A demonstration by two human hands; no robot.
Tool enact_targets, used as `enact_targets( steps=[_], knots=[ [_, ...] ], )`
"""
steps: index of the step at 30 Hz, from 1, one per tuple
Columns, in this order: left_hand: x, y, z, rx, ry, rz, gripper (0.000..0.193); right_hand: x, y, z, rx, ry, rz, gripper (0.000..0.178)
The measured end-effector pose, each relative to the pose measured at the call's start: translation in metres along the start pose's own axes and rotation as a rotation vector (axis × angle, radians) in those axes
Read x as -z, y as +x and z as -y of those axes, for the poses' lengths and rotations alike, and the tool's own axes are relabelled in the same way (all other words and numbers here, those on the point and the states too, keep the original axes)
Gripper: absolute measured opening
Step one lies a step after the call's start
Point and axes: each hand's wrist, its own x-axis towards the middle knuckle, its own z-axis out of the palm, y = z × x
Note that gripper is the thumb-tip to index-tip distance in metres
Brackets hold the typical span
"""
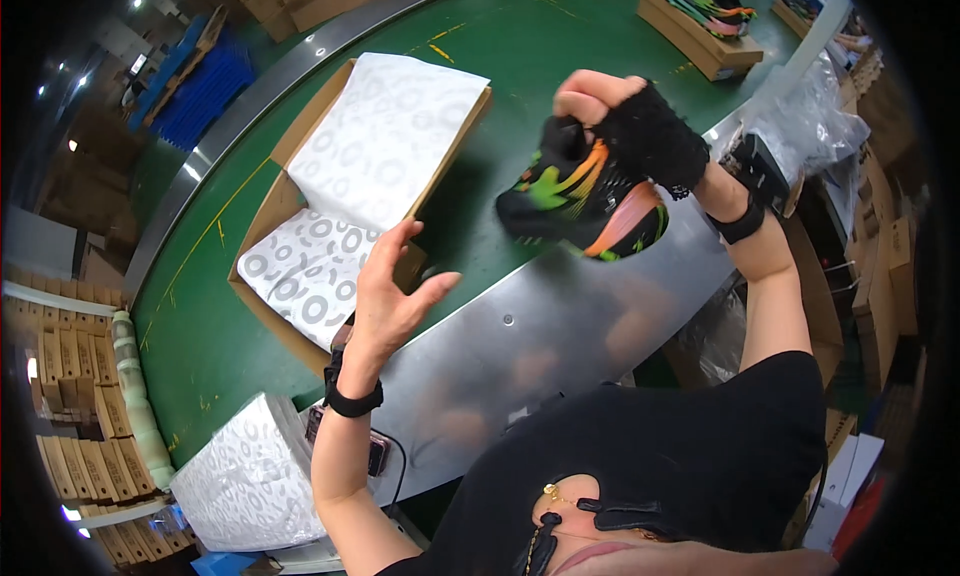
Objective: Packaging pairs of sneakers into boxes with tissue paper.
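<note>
Over the near edge of the green belt, my right hand (610,111), in a black fingerless glove, grips black sneakers (570,201) with green, orange and pink markings at their upper openings. They are blurred, and two shoes seem to overlap. To their left lies an open brown shoebox (262,201). White tissue paper (385,141) with grey ring patterns lines it and spreads over its raised side. My left hand (390,294) is open and bare at the box's near right side, thumb and fingers apart. Whether it touches the box I cannot tell.
A smooth metal ledge (510,326) runs between me and the belt. Patterned paper in a plastic-wrapped stack (250,476) and a phone (378,454) with a cable lie lower left. More sneakers (705,6) rest on a box at the far right, beyond clear plastic bags (805,111).
</note>
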Motion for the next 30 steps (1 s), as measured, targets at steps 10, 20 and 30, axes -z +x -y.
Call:
enact_targets(
  steps=[10, 20, 30],
  knots=[
    [0.016, -0.006, -0.037, 0.026, -0.264, 0.226, 0.089, -0.013, 0.070, 0.108, -0.290, 0.718, 0.324, 0.031],
    [0.033, -0.044, -0.005, 0.449, -0.993, -0.033, 0.053, -0.107, 0.128, 0.074, -0.017, 0.799, 0.113, 0.027],
    [0.113, -0.011, 0.127, 0.706, -1.222, -0.677, 0.053, -0.169, 0.024, 0.013, -0.745, 0.890, 0.934, 0.047]
  ],
)
